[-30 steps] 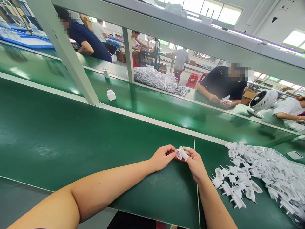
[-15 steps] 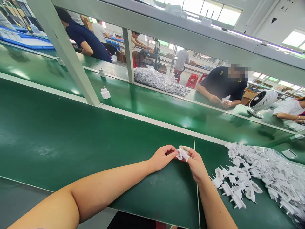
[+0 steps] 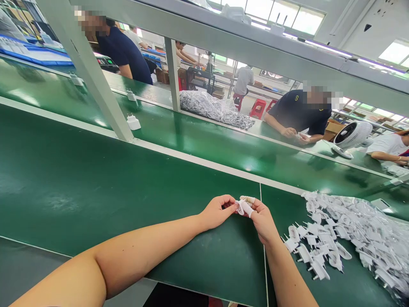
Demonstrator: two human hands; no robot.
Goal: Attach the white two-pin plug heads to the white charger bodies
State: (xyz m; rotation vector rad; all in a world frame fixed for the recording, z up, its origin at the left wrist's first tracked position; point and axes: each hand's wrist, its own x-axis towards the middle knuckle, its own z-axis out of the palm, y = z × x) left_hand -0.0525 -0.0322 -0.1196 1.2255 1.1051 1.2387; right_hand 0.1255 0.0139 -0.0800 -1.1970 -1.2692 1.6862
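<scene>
I see left hand (image 3: 216,214) and right hand (image 3: 263,219) both pinching one small white plug part (image 3: 240,207) over green tabletop (image 3: 198,260), pronged plug parts (image 3: 324,237) heaped at right.

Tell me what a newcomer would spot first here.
Probably the heap of white plug parts on the green bench at right, partly in clear plastic. Then, near the middle, the left hand and right hand hold a small white part. A white fan stands at upper right.
</scene>
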